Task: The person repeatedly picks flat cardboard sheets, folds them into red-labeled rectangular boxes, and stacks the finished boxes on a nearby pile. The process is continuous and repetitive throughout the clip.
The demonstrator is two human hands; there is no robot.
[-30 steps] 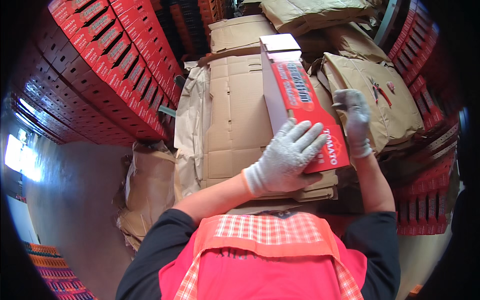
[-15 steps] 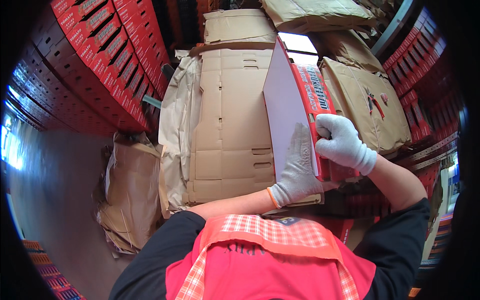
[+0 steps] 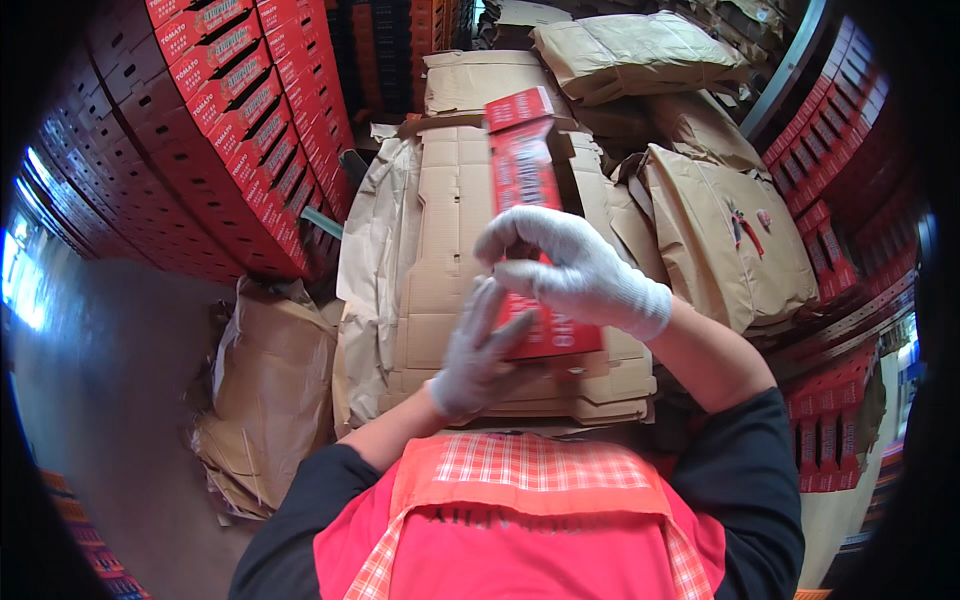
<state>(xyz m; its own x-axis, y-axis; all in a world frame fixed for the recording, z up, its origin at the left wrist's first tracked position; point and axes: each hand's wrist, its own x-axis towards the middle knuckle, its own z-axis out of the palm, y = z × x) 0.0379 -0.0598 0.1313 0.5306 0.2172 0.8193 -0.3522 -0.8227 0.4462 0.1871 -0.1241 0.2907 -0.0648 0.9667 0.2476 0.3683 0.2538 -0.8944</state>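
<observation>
A long red printed cardboard box point(image 3: 525, 170) stands tilted above a stack of flat brown cardboard blanks point(image 3: 450, 230), a narrow side facing up. My right hand point(image 3: 580, 265), in a pale knit glove, reaches over the box, with fingers and thumb curled on its upper edge. My gloved left hand point(image 3: 475, 355) lies against the box's near left part. Its fingers are stretched and spread, slightly blurred. The far side of the box and its inside are hidden from me.
Tall stacks of red boxes point(image 3: 240, 110) rise at the left, with more red boxes point(image 3: 830, 130) at the right. Paper-wrapped bundles point(image 3: 725, 230) lie beside and behind the stack; red-handled pliers point(image 3: 746, 234) rest on one. Another brown bundle point(image 3: 275, 360) leans at the left.
The box has moved left and turned, so its white face no longer shows. My left hand has shifted left and left the white face; my right hand has moved left with the box.
</observation>
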